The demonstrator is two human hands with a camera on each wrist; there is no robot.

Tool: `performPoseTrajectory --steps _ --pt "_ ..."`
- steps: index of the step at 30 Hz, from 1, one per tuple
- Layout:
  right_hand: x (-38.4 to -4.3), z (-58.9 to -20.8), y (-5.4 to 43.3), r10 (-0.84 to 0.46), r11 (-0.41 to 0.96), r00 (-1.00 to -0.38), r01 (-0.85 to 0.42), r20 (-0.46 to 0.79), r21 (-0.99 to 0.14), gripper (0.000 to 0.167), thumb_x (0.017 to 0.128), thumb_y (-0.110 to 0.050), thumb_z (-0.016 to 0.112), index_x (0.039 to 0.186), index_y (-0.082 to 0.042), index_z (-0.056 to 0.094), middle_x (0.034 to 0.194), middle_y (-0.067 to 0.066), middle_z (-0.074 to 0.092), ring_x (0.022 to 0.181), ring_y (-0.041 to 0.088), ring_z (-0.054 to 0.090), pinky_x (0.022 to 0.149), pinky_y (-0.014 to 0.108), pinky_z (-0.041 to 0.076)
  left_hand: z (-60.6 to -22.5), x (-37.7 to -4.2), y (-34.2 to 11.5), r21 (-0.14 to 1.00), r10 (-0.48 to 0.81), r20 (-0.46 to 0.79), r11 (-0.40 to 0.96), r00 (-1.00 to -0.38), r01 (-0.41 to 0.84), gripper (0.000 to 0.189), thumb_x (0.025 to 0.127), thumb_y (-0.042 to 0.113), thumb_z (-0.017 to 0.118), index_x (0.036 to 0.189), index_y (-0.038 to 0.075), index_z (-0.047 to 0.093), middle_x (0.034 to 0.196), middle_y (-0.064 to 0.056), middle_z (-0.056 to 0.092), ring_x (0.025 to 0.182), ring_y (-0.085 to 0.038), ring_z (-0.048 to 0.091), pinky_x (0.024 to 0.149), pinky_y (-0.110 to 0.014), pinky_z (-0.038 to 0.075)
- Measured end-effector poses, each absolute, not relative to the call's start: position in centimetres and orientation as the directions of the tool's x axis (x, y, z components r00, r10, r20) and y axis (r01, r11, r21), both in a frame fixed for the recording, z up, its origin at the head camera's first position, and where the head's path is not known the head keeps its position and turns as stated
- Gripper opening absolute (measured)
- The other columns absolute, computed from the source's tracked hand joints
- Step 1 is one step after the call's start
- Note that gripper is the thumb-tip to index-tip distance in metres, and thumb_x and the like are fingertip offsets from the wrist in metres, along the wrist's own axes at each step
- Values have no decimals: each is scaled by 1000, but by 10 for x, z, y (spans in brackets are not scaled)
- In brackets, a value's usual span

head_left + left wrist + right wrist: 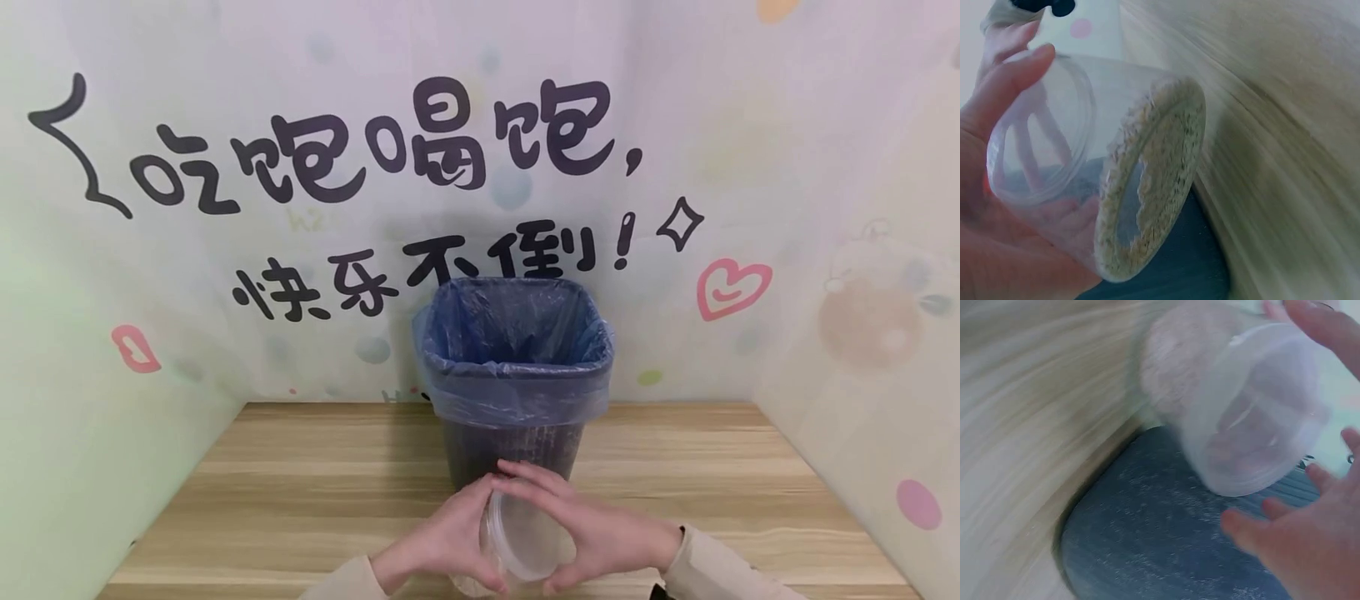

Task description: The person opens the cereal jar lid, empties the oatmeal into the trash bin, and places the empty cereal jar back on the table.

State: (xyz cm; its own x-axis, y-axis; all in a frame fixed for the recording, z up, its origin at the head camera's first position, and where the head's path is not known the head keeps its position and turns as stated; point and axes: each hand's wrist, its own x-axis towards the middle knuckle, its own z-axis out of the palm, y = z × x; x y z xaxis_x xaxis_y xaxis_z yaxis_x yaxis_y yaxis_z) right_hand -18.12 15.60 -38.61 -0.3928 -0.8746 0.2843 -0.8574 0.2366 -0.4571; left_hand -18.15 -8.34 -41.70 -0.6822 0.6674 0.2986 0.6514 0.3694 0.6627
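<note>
Pale wood-grain tabletop [300, 483] meets a whitish wall [525, 42] with black lettering [450, 157]; a dark bin [517, 450] with a blue plastic liner [517, 398] stands just beyond the hands. The left hand [450, 527] grips a tilted, clear plastic jar [1100, 162], its frosted round lid [528, 533] facing the right hand [596, 525], whose spread fingers arch beside it.

Wall [832, 108] w/ pink heart [734, 289], fruit [870, 325] (prob., faint).
</note>
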Motion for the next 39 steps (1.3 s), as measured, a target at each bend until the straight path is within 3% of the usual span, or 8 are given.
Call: performPoseTrajectory --steps 6,11,15,18,21,26,31,39 --pt "-181 -382 156 -744 310 -635 -603 207 -735 84 82 -30 78 148 -10 31 143 16 37 125 35 42 89 42 48 -417 -173 -79 481 598 355 543 -719 689 100 45 34 97 125 3 47 113 -5 55 100 -19 53 85 -32 48" --pt "-176 -382 153 -699 314 -715 -332 20 -889 77 87 -25 73 147 -7 29 142 21 36 117 43 46 82 39 51 -417 -169 -75 351 580 389 625 -716 697 99 43 42 95 121 3 48 105 -4 57 92 -16 55 77 -28 50" --pt "-171 -385 146 -656 386 -755 -362 23 -848 77 88 -32 71 148 -8 29 141 21 37 118 39 46 83 40 51 -415 -167 -70 265 574 399 675 -715 689 100 44 46 94 121 2 48 104 -5 58 91 -17 56 77 -28 51" --pt "-167 -390 139 -625 467 -767 -513 141 -720 79 85 -42 72 146 -9 34 136 16 42 117 33 49 92 41 46 -413 -165 -68 212 568 413 700 -712 682 101 43 48 93 121 2 48 103 -5 58 91 -17 56 78 -29 51" --pt "-166 -395 135 -625 475 -735 -624 261 -621 80 82 -47 74 144 -13 37 133 8 43 115 28 51 91 40 47 -413 -166 -68 216 563 423 699 -710 682 94 47 46 90 120 2 49 102 -4 58 89 -17 56 76 -28 50" --pt "-168 -400 135 -674 386 -621 -759 401 -525 81 79 -44 78 144 -16 39 136 2 41 119 21 48 93 35 46 -411 -171 -75 333 587 372 638 -719 694 83 53 44 86 117 4 51 101 -1 57 89 -13 55 76 -25 49" --pt "-171 -399 137 -748 302 -485 -857 453 -418 88 75 -40 83 146 -14 38 141 5 40 125 19 43 96 34 44 -406 -175 -88 481 657 274 539 -703 691 87 55 42 89 123 5 49 110 1 56 98 -10 53 84 -26 47" --pt "-173 -393 136 -841 223 -287 -956 459 -189 86 74 -44 82 144 -17 40 146 7 37 131 21 39 99 36 43 -402 -183 -102 643 776 194 361 -600 676 83 62 32 89 128 9 45 116 6 55 101 -4 54 87 -21 46"
